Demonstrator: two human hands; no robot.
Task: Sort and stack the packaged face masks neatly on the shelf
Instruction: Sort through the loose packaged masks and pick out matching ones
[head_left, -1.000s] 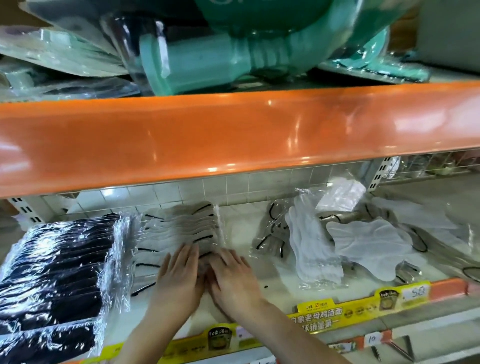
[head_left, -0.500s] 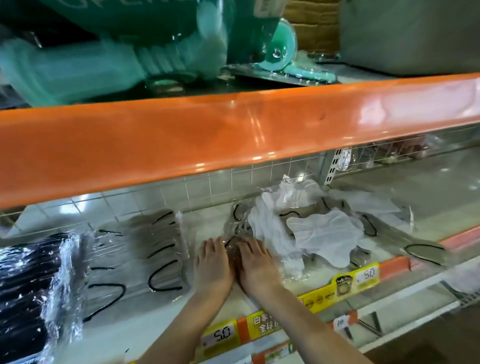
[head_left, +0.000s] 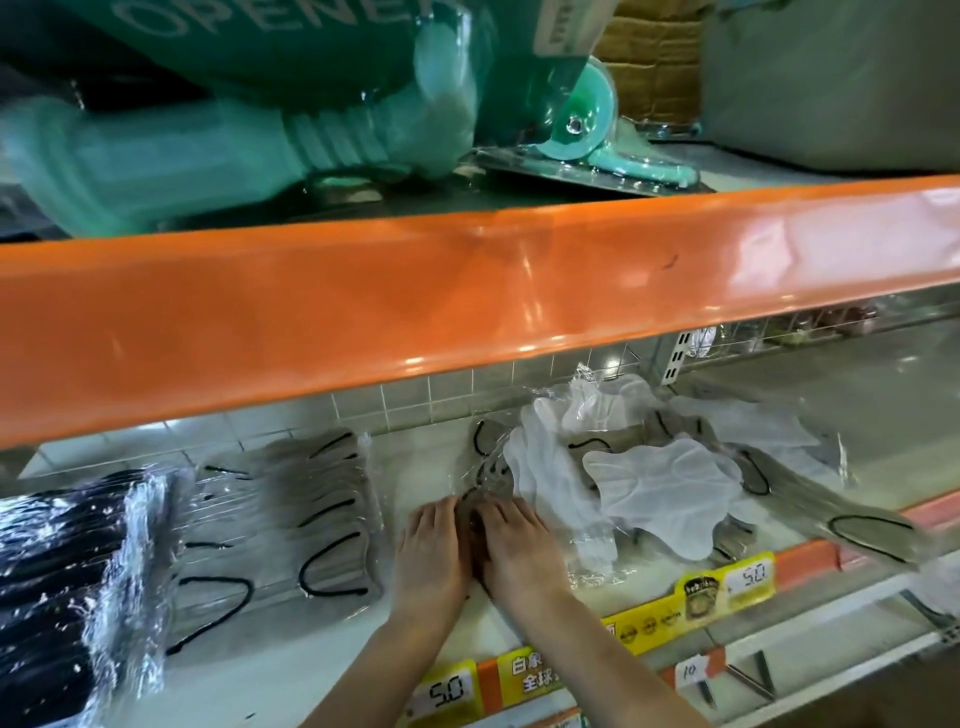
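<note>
A head-worn camera looks down into a shop shelf (head_left: 332, 670) with a white floor, roofed by a glossy orange beam (head_left: 467, 301). Two bare forearms reach in from 6 o'clock. The left hand (head_left: 432, 558) and the right hand (head_left: 519, 558) lie palm down, side by side and nearly touching, near the centre of the shelf. Their fingers are stretched forward and fairly straight, and they press on a grey packaged mask (head_left: 485, 499) in clear wrap, whose top shows just past the fingertips at 12 o'clock from the hands. Whether any finger curls under the packet cannot be told. At 3 o'clock from the hands lies a loose pile of white masks (head_left: 660, 493) in crinkled plastic, mixed with grey ones bearing black ear loops. At 9 o'clock sits a flat row of grey masks (head_left: 311, 519), overlapping one another, and beyond it at the far left edge a stack of black masks (head_left: 57, 587) in shiny wrap. Along the front lip at 5 o'clock runs a yellow price strip (head_left: 696, 597), with a tag reading 5.0. On the level above the beam rests a teal packaged item (head_left: 249, 140), blurred.
</note>
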